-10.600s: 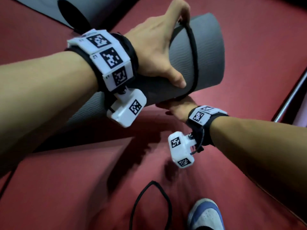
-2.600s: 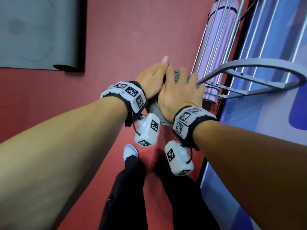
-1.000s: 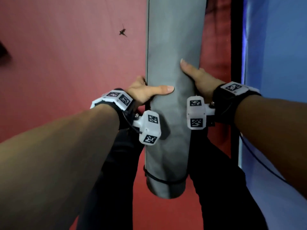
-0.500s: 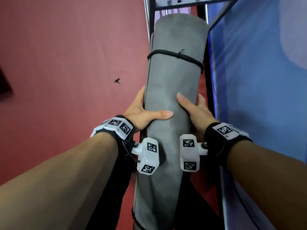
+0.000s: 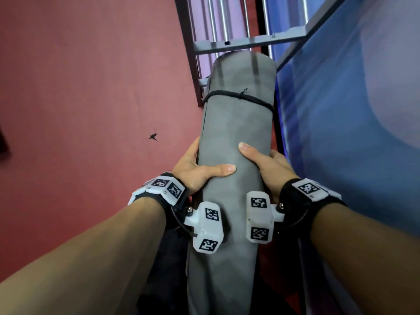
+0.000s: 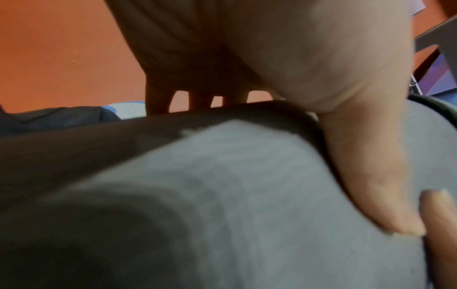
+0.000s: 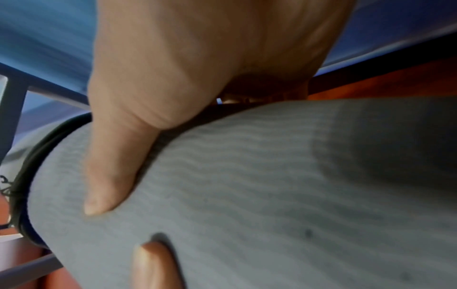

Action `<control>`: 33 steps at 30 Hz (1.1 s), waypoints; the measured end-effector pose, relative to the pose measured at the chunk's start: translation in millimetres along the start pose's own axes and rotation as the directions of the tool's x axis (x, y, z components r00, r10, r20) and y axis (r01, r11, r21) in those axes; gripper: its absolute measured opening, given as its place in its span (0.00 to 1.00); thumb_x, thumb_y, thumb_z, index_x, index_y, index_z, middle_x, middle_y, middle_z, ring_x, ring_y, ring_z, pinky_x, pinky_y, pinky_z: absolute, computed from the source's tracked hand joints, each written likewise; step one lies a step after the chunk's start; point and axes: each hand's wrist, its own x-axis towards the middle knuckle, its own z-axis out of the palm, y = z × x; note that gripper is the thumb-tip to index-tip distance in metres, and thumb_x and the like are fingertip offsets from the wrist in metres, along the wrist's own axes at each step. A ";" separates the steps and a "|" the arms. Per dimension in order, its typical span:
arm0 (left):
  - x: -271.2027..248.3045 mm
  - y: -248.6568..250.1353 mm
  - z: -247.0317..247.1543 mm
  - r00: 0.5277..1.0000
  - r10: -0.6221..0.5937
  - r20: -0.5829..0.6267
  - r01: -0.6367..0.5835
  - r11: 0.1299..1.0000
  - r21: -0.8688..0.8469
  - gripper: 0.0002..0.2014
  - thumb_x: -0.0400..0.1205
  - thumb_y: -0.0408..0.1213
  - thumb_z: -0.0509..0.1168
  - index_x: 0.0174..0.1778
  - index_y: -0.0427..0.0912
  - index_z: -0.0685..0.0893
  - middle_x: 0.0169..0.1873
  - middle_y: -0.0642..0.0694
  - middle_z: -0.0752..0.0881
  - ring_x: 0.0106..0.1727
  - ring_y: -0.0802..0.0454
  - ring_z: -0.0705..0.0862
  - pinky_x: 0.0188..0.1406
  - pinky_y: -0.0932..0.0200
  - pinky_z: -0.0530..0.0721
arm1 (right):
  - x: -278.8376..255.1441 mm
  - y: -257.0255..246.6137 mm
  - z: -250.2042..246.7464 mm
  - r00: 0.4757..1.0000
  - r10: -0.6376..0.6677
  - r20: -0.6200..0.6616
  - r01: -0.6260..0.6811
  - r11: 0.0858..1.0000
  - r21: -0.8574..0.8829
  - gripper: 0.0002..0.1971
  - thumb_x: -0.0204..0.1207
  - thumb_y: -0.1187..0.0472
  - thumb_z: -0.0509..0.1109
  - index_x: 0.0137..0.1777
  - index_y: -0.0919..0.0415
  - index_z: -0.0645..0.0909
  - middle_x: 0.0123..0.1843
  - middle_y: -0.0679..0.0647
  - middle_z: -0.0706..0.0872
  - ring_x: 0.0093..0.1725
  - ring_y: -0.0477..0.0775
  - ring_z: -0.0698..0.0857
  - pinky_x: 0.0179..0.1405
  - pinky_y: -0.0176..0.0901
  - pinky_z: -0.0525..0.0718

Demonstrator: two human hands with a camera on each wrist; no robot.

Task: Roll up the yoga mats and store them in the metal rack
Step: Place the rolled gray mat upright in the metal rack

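A rolled grey yoga mat (image 5: 236, 123) stands on end in the middle of the head view, bound near its top by a black cord (image 5: 238, 96). My left hand (image 5: 200, 169) grips its left side, thumb across the front. My right hand (image 5: 263, 162) grips its right side, thumb pointing up the roll. The mat's top end sits just under a grey crossbar of the metal rack (image 5: 247, 40). The wrist views show each thumb pressed on the grey mat (image 6: 247, 195) (image 7: 247, 185). A purple rolled mat (image 5: 231, 19) stands behind the rack bars.
Red floor (image 5: 91, 87) spreads to the left, with a small dark scrap (image 5: 153, 136) lying on it. A blue panel (image 5: 352, 110) runs close along the right side of the mat and rack. My dark trouser legs are below the mat.
Since a second ago the mat has moved up toward the rack, whose crossbar is now close above its top. Both hands keep their grip.
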 end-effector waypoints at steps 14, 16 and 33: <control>17.4 9.5 -7.7 0.999 -0.025 0.032 0.025 1.000 0.008 0.39 0.67 0.23 0.80 0.71 0.56 0.76 0.59 0.47 0.89 0.59 0.47 0.89 0.60 0.45 0.87 | 37.2 -34.2 -6.1 1.000 0.002 0.021 -0.004 0.995 0.095 0.58 0.45 0.19 0.76 0.75 0.51 0.74 0.64 0.50 0.86 0.54 0.52 0.89 0.53 0.54 0.87; 22.2 9.1 -10.7 0.997 -0.050 0.066 0.049 0.999 0.014 0.45 0.63 0.27 0.82 0.75 0.57 0.73 0.62 0.47 0.88 0.62 0.44 0.88 0.64 0.39 0.84 | 52.1 -60.6 -3.3 0.999 -0.021 0.048 0.010 0.977 0.213 0.60 0.46 0.24 0.81 0.79 0.51 0.70 0.68 0.54 0.85 0.58 0.56 0.89 0.57 0.58 0.87; 64.7 22.0 -0.8 0.973 0.023 -0.228 -0.023 1.000 0.005 0.48 0.58 0.56 0.84 0.73 0.52 0.71 0.57 0.55 0.88 0.54 0.57 0.89 0.55 0.57 0.87 | 70.6 -138.4 33.9 0.963 -0.265 -0.049 0.267 0.962 0.053 0.61 0.45 0.30 0.84 0.80 0.50 0.68 0.70 0.49 0.82 0.58 0.49 0.89 0.57 0.51 0.88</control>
